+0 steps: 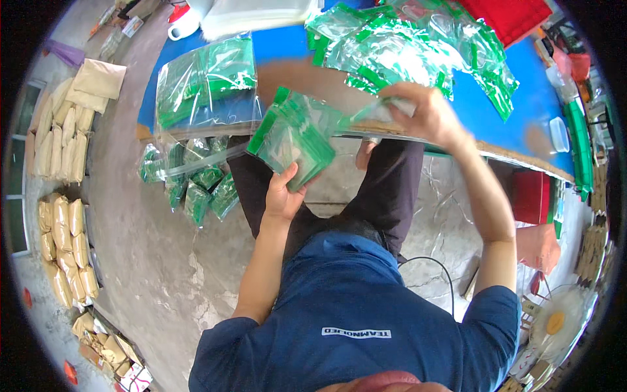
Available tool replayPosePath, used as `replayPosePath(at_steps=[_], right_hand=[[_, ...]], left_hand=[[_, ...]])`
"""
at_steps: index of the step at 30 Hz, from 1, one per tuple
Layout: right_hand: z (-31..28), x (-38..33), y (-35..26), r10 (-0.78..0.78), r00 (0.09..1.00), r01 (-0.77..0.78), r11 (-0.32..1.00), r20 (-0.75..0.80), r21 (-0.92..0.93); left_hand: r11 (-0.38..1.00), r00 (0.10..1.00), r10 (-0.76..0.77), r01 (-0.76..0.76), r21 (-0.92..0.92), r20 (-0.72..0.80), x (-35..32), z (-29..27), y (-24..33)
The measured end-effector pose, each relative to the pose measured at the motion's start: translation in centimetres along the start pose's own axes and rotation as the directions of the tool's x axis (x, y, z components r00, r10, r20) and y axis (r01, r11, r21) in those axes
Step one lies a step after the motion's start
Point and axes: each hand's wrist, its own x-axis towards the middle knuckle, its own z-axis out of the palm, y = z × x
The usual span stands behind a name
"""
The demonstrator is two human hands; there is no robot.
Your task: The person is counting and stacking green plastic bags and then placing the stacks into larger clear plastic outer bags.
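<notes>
My left hand (285,194) is closed on a stack of clear plastic bags with green edges (302,145), held tilted over my lap in front of the table edge. To its right, my right hand (428,116) is raised above the table edge, with thumb and fingers pinched on a clear-and-green plastic piece (358,118). That piece is smeared by motion and reaches toward the stack; whether it joins the stack I cannot tell. Beyond my right hand lies a loose heap of shiny clear and green bags (401,55). A flatter pile of green bags (219,73) sits at the table's left.
The blue table (281,47) has a worn wooden front edge. Several filled green packets (198,189) hang or lie below its left end. Red fabric (509,19) is at the far right. Brown packages (65,245) line the left side; a fan (555,321) stands at lower right.
</notes>
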Motion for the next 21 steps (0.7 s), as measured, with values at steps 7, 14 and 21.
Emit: replayPosePath(at_steps=[7,14,21], right_hand=[[0.8,9.8,6.1,-0.068,0.956,0.169,0.922,0.284,-0.348],[8.6,-0.7,0.7,0.077,0.997,-0.082,0.894,-0.029,-0.439],[6.2,0.1,0.7,0.284,0.949,-0.254,0.945,-0.134,0.205]], left_hand=[[1.000,0.997,-0.026,0.027,-0.014,0.068,0.9,-0.8,-1.5],[0.997,0.999,-0.040,0.039,0.069,0.014,-0.2,-0.2,0.5],[0.981,0.992,-0.061,0.079,0.179,-0.108,0.9,0.6,-1.2]])
